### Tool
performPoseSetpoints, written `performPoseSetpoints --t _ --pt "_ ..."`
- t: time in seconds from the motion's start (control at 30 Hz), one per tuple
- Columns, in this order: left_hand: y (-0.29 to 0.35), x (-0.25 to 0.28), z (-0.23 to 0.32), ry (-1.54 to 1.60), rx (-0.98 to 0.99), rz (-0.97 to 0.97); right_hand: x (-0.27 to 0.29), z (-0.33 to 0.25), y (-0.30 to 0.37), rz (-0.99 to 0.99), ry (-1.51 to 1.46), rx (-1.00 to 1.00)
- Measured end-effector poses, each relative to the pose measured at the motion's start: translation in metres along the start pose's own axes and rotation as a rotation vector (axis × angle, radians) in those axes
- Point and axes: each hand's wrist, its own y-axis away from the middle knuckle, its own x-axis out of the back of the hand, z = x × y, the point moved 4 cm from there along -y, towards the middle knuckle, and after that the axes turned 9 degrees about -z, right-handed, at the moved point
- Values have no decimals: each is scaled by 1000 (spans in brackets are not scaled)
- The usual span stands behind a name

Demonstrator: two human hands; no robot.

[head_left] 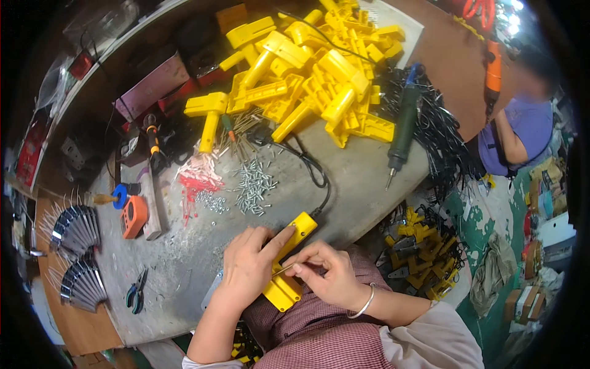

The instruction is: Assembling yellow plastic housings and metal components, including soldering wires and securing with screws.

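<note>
A yellow plastic T-shaped tool housing (pixel 284 295) lies at the table's near edge, over my lap. Across it rests my left hand (pixel 246 261), its fingers closed on the handle part and the index finger stretched along it. A black power cord (pixel 323 200) runs out of the handle's far end. My right hand (pixel 329 277) is pinched on a thin brass-coloured rod (pixel 283 269), whose far end points at the junction of handle and head. Whether that end touches the housing I cannot tell. A metal plate (pixel 213 290) shows partly beside my left wrist.
Yellow housings (pixel 344 77) are heaped at the back. Small screws (pixel 255 187) and red-and-white sleeves (pixel 200 175) lie in piles. A green electric screwdriver (pixel 404 126) hangs at right by black cords (pixel 439 117). Pliers (pixel 136 292) lie left. A person in purple (pixel 522 132) sits far right.
</note>
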Motion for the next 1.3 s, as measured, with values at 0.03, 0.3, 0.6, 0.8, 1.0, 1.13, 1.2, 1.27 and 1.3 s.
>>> performPoseSetpoints --t 0.03,0.3,0.6,0.8,1.0,1.13,1.2,1.27,1.3 --pt "2 -1 -1 0 -2 8 5 1 -3 57 -56 -22" --pt "6 -6 -18 414 283 63 5 5 2 114 -103 54" --pt "6 -14 -27 405 199 84 2 4 1 181 -189 -70" --pt "6 -10 -33 701 404 -2 -5 7 -12 143 -213 -33" --pt "3 -17 -32 650 340 36 -11 16 -8 226 -252 -107" --pt "3 -15 -26 440 352 7 -19 4 1 46 185 115" --pt "0 -10 -19 377 314 -1 -5 -3 5 -169 238 -7" --pt "0 -6 -16 377 303 -17 26 -25 1 -173 401 59" --pt "2 -6 -17 360 316 -47 63 -26 0 28 533 -3"
